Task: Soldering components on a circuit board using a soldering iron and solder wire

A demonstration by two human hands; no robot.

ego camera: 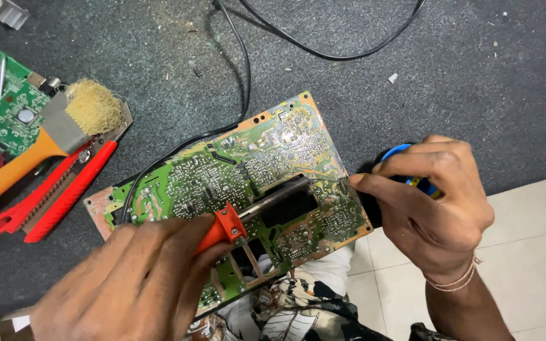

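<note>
A large green circuit board (235,170) lies solder side up, tilted, on a dark grey mat. My left hand (127,284) grips a soldering iron (257,208) by its orange handle, and the dark metal barrel points up and right across the board. My right hand (428,202) sits at the board's right edge, holding a blue spool (399,151) and pinching a thin solder wire (330,180) that reaches left toward the iron's tip. A black cord (184,148) runs from the board area up past the top of the view.
At left lie a brush (52,136) with an orange handle and pale bristles, red-handled pliers (58,189) and a small green circuit board (11,110). White floor tiles (526,252) show at lower right. Patterned cloth (298,303) shows below the board.
</note>
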